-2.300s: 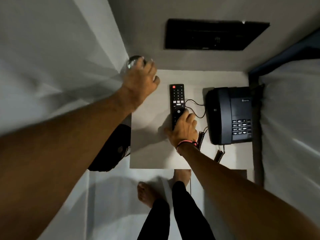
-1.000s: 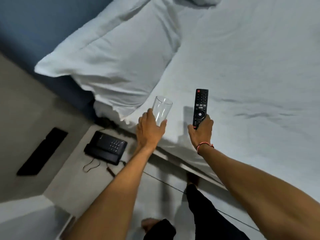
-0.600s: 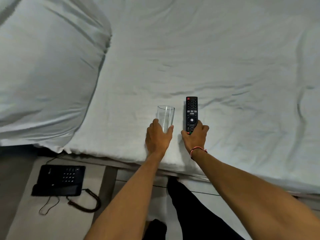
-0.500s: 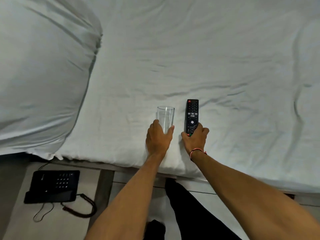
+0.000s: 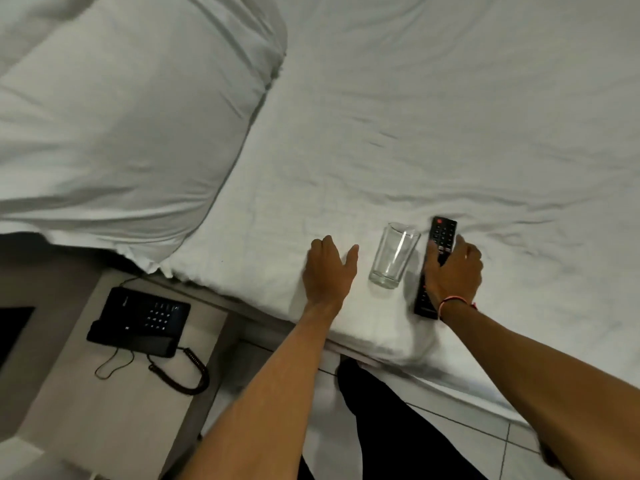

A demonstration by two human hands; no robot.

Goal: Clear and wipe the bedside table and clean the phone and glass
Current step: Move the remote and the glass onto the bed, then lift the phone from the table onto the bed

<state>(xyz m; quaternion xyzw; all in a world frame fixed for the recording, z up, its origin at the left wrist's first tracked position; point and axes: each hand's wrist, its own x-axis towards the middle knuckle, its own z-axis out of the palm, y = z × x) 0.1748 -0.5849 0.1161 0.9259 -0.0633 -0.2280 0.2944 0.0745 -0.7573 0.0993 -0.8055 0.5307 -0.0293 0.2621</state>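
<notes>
Glass (image 5: 393, 257) stands upright on the white bed sheet (image 5: 450, 116), near the mattress edge, empty and clear. Left hand (image 5: 328, 271) sits just left of it, apart from it, palm down, fingers straight and thumb spread toward the glass; it holds nothing. Right hand (image 5: 452, 271) lies over the middle of a black remote (image 5: 439, 237), fingers laid loosely across the top of it; the remote rests flat on the sheet, red button end pointing away from the person, its near end showing below the wrist. Whether the fingers curl under the remote's edge, I cannot tell. Red cord bracelet (image 5: 456, 300) on the right wrist. Glass and remote sit just beside each other, not touching.

Pillow (image 5: 121, 116) fills the upper left, overhanging the bed's edge. Below it, lower left: bedside table (image 5: 104, 420), pale top, carrying a black phone (image 5: 138, 322) with its handset in the cradle and keypad facing up. Coiled cord (image 5: 187, 372) loops off the phone's near side across the tabletop; a thin wire (image 5: 114, 365) loops beside it. Dark trouser legs (image 5: 398, 427) and tiled floor (image 5: 485, 424) at the bottom of the view.
</notes>
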